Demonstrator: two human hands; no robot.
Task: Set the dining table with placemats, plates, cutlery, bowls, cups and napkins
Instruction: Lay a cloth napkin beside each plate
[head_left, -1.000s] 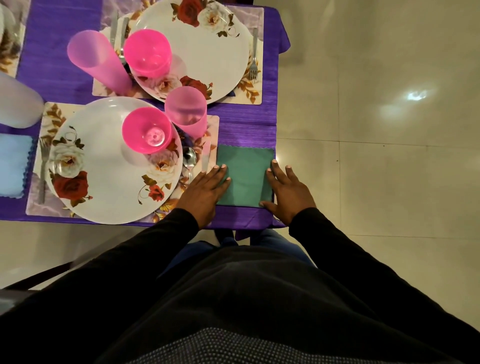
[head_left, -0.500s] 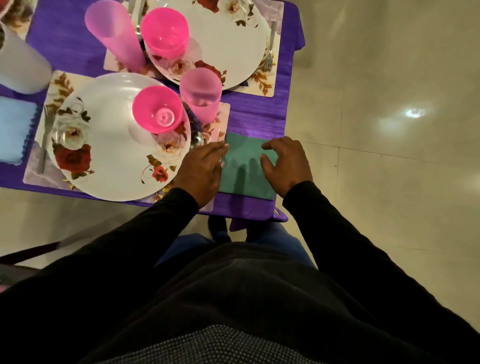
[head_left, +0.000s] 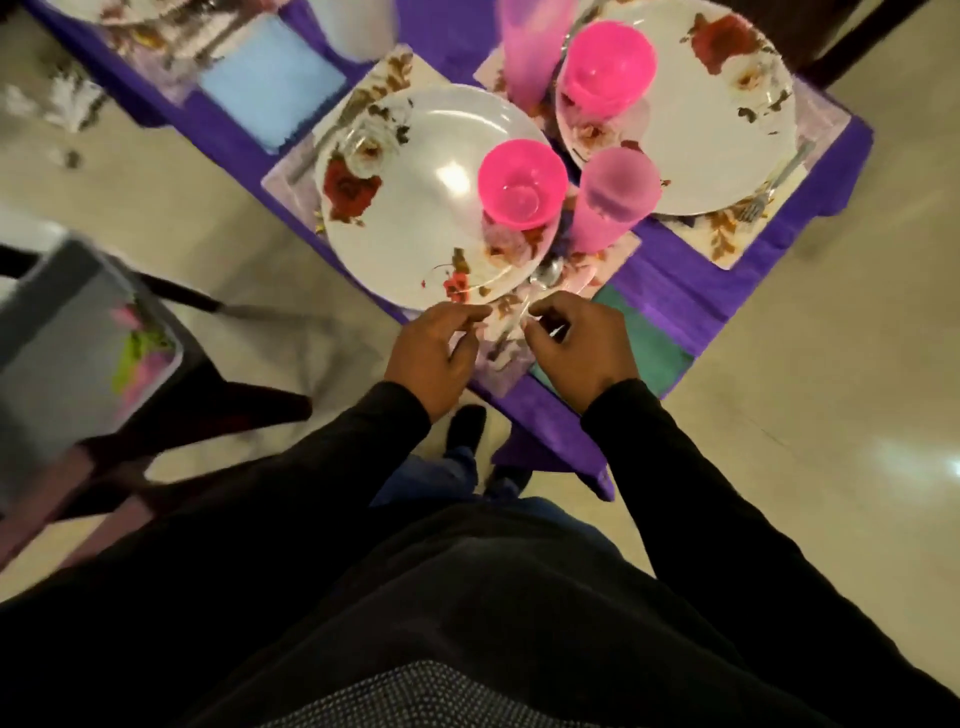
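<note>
Round glossy floral plate (head_left: 415, 208) at frame centre, pink plastic bowl (head_left: 522, 184) upon it, frosted pink cup (head_left: 610, 195) beside. Flat green napkin (head_left: 660, 358) lower right on purple-clothed worktop (head_left: 675, 291). Left hand (head_left: 434, 345) and right hand (head_left: 576, 348) with fingers curled, grip contents blurred, undeterminable.

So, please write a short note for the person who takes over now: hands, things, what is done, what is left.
Left hand: loosely curled at the near plate's rim, holding nothing visible.
Right hand: curled beside the spoon; grip unclear because of blur.
Green napkin: flat at the table corner.
Done: near setting has placemat, plate, pink bowl, pink cup, napkin.
Left: check the cutlery alignment here.
</note>
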